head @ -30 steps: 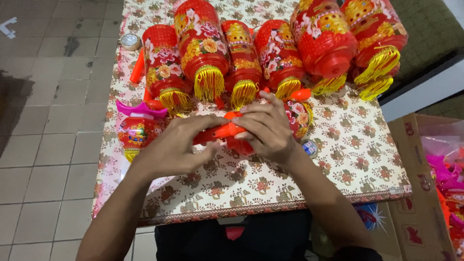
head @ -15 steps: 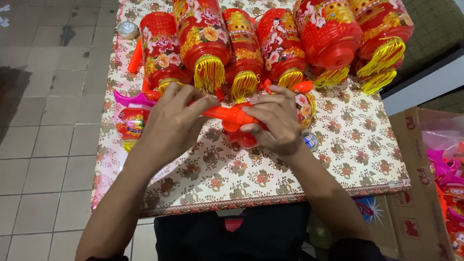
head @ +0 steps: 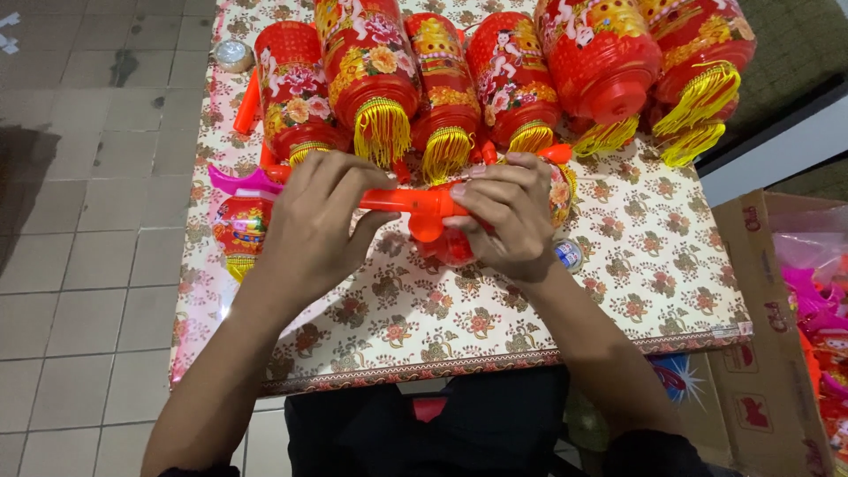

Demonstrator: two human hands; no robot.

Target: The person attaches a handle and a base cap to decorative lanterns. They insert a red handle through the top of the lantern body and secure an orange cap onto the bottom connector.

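Note:
My left hand point(head: 314, 221) and my right hand point(head: 508, 216) both grip an orange plastic lantern handle point(head: 411, 208) over a table with a floral cloth point(head: 495, 318). The left hand wraps the handle's stick end. The right hand's fingers pinch its thicker end, with a red lantern body point(head: 450, 249) partly hidden under that hand. Behind the hands lies a row of several red lanterns with yellow tassels point(head: 442, 79).
A small red lantern with a pink handle point(head: 238, 221) lies at the table's left edge. A roll of tape point(head: 234, 55) sits far left. A small battery-like cylinder point(head: 568, 254) lies by my right wrist. A cardboard box with pink and red toys point(head: 799, 300) stands at the right.
Both hands and the orange handle have shifted slightly toward the row of lanterns. The left hand has closed more firmly around the stick.

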